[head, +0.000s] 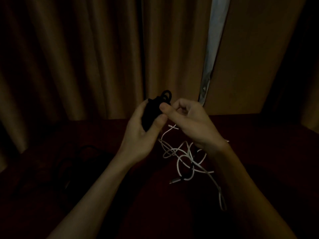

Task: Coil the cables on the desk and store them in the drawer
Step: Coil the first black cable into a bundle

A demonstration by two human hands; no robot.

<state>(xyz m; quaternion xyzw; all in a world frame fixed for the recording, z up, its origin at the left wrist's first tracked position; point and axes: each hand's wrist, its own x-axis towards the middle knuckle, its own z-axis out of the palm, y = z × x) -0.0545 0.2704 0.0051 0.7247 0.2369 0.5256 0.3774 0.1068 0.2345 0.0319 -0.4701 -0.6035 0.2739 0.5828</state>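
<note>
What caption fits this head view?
Left hand holds a black cable coil, right hand pinches it; white cables lie tangled on the desk.

- Black bundle (156, 107): mostly hidden inside the gripping left hand (143, 130); only a few loops show above the fingers. Its ends are not traceable.
- Right hand (187, 121): fingertips curled out of sight; whether they pinch a strand cannot be told.
- White cables (185, 157): the upper right stretch is hidden under the right wrist; the count of separate cables is unclear.
- Plug (176, 181): too small to identify.
- Dark shape (77, 161), lower left: lost in shadow.
- Desk (259, 133): edges are dim, and the near side is cut off by the bottom edge.
- Left forearm (96, 192), right forearm (241, 187): cut off by the bottom edge.
</note>
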